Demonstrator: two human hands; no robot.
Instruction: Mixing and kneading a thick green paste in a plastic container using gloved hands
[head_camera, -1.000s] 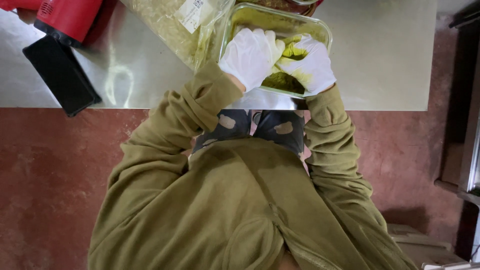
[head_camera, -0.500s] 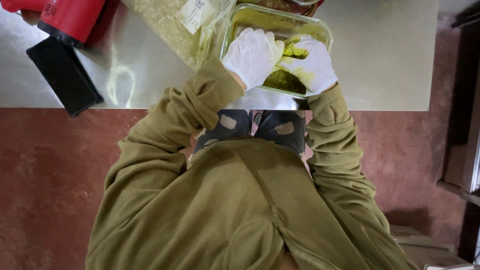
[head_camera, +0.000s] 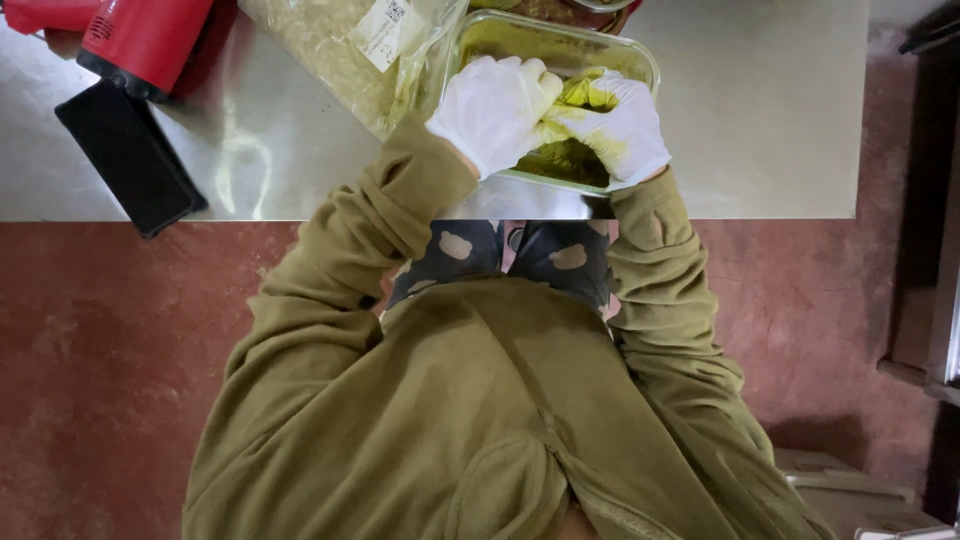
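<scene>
In the head view, at the upper centre of the frame, both gloved hands, left hand (head_camera: 492, 112) and right hand (head_camera: 618, 125), curl closed around a yellow-green clump (head_camera: 578, 98) over the glass dish (head_camera: 500, 35) on the steel tabletop (head_camera: 760, 120). A red tool (head_camera: 140, 35) lies upper left.

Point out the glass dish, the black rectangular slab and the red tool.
glass dish (head_camera: 490, 32): head view, its far-left wall.
black rectangular slab (head_camera: 130, 155): head view, middle of its top face.
red tool (head_camera: 150, 35): head view, its red body.
</scene>
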